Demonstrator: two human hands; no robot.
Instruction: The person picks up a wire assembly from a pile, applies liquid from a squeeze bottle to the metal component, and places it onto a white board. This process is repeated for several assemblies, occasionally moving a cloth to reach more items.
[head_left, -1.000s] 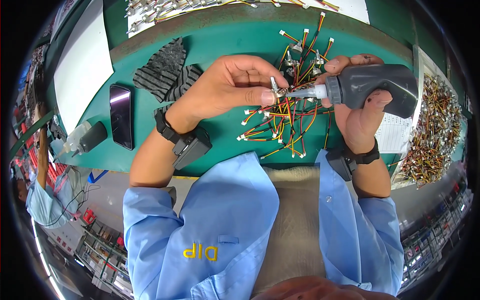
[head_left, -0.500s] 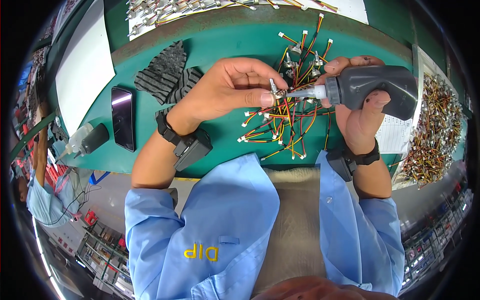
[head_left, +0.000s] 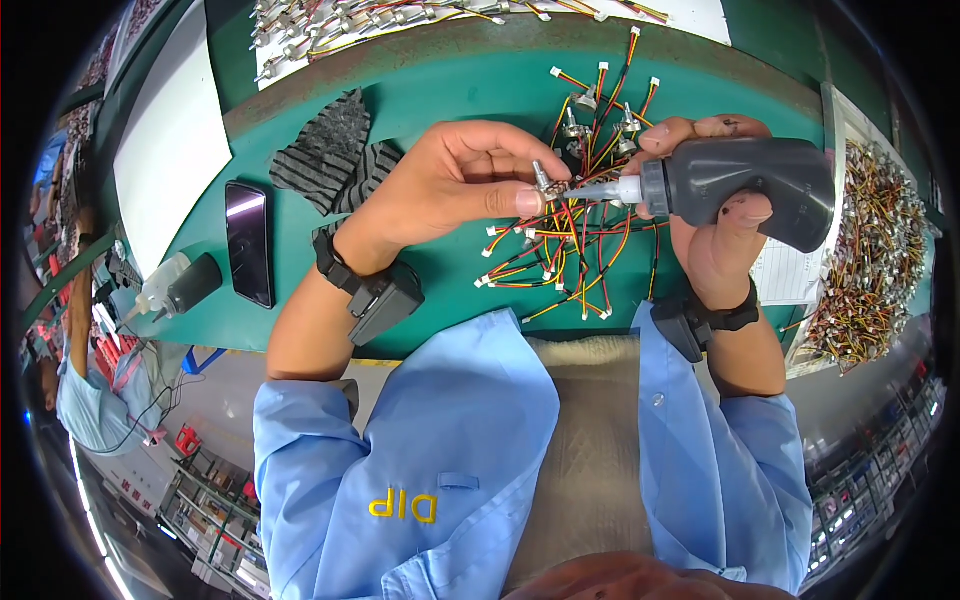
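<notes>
A small metal potentiometer (head_left: 543, 180), its shaft tilted upward, is pinched between the thumb and index finger of my left hand (head_left: 440, 185). Red, black and yellow wires trail from that side. My right hand (head_left: 722, 245) grips a dark grey squeeze bottle (head_left: 750, 180), which lies nearly level. The bottle's tapered nozzle (head_left: 596, 191) points left, and its tip meets the potentiometer's base or sits just beside it; whether they touch, I cannot tell. Beneath and behind both hands spreads a loose bunch of wired potentiometers (head_left: 572, 250) with white connectors.
Left of my hands lie a striped grey cloth (head_left: 320, 155), a phone (head_left: 249, 245) and a dark bottle (head_left: 192, 283) beside a translucent one (head_left: 160, 280). Wired parts heap in a tray (head_left: 865, 270) at right, near a printed sheet (head_left: 785, 275). Another person's sleeve (head_left: 100, 400) shows far left.
The bottle and its nozzle have shifted very slightly left and tilted a little more. The potentiometer has leaned slightly left in my fingers. Both hands keep their hold.
</notes>
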